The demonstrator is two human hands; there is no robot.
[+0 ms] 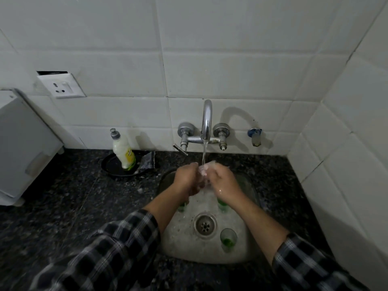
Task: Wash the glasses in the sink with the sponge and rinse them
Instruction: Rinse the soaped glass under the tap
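Fingers of both hands are curled round one clear glass, held between them. The left hand grips it from the left side, the right hand from the right. The glass outline is blurred by running water and foam.

The water stream falls from the faucet straight onto the glass rim. Hands and glass are above the rear half of the sink.

Three more glasses with green bases stand on the foamy sink floor:
- first glass, right of the drain, upright
- second glass, just under the right wrist
- third glass, mostly hidden by the left forearm

Both forearms are bare, with plaid sleeves pushed up.

On the dark speckled bench, left of the sink, a soap bottle stands tilted on a black plate. A dark pad lies beside it; I cannot tell whether it is the sponge.
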